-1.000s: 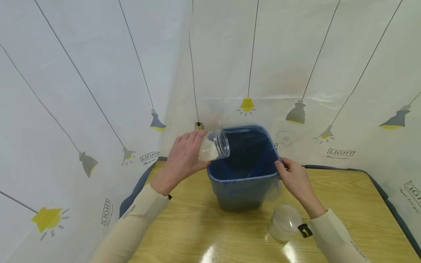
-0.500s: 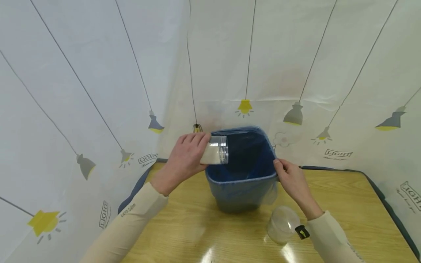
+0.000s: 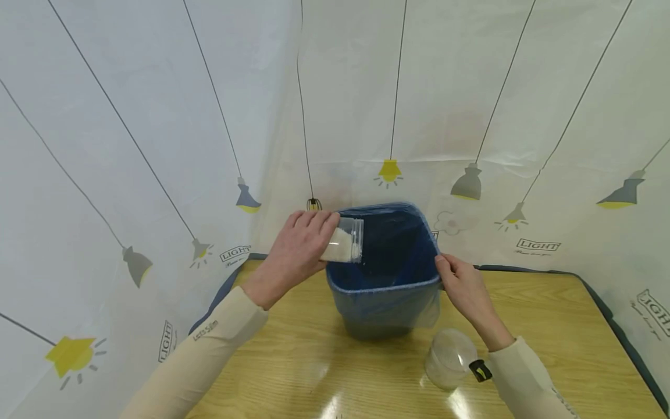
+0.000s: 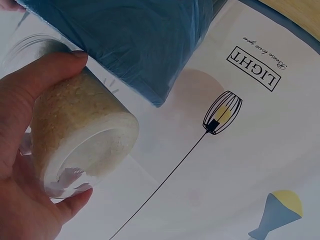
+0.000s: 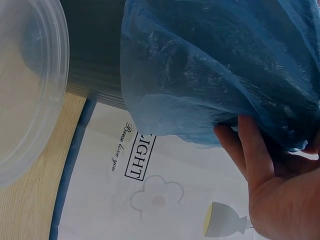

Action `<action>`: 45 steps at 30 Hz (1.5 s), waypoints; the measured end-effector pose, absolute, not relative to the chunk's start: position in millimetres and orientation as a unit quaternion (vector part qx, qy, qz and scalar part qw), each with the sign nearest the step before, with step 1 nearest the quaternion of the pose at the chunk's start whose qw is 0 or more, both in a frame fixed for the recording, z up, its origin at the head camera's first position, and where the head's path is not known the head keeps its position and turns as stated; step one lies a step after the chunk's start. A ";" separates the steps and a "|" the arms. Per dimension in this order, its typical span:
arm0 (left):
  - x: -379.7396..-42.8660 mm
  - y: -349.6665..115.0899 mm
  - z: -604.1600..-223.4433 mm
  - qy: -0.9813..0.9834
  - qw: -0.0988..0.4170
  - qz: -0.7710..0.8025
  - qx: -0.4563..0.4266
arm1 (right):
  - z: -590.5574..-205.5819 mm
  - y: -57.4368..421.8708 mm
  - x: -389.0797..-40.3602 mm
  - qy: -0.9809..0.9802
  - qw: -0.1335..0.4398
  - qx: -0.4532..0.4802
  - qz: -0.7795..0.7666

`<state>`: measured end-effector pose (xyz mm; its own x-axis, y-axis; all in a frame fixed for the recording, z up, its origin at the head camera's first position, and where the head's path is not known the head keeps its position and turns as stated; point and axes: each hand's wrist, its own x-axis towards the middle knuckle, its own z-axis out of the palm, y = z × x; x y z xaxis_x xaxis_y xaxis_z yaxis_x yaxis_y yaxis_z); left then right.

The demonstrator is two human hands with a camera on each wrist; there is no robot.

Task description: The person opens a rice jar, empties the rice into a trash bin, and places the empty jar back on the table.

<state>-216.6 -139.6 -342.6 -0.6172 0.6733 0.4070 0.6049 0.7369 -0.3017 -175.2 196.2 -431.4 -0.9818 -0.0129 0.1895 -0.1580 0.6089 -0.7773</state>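
Note:
My left hand (image 3: pixel 295 247) grips a clear jar (image 3: pixel 349 238) lying on its side above the left rim of a bin (image 3: pixel 374 326). The jar's mouth faces right, over the bin's opening, and pale, grainy stuff (image 4: pixel 82 107) lies along its lower side, reaching the mouth. A few white specks show just below the mouth. A thin blue bag (image 3: pixel 387 297) lines the bin and folds over its rim. On the other side, my right hand (image 3: pixel 466 288) holds the bag-covered right rim between thumb and fingers. Folds of the bag partly hide its fingertips in the right wrist view.
A clear round plastic container (image 3: pixel 450 358) stands on the wooden table (image 3: pixel 293 361), in front of the bin and close to my right wrist. Pale wall covering (image 3: pixel 356 105) printed with hanging lamps rises behind the bin and along the table's left side.
The jar has rolled from mouth partly towards the head camera to lying sideways, mouth to the right. Its pale contents have slid to the mouth. The right hand keeps its hold on the rim.

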 end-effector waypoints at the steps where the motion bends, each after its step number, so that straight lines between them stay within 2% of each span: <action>1: -216.9 -139.6 -342.5 -0.895 0.257 0.071 -0.357 | -431.2 196.1 -175.1 -0.893 0.082 0.048 0.440; 45: -215.4 -136.9 -340.0 -0.883 0.266 0.143 -0.358 | -430.3 196.1 -174.9 -0.893 0.070 0.041 0.442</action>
<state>-215.4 -136.9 -340.0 -0.6021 0.7091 0.3669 0.5567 0.7022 -0.4438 -174.9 196.1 -430.3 -0.9867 -0.0117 0.1621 -0.1360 0.6052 -0.7843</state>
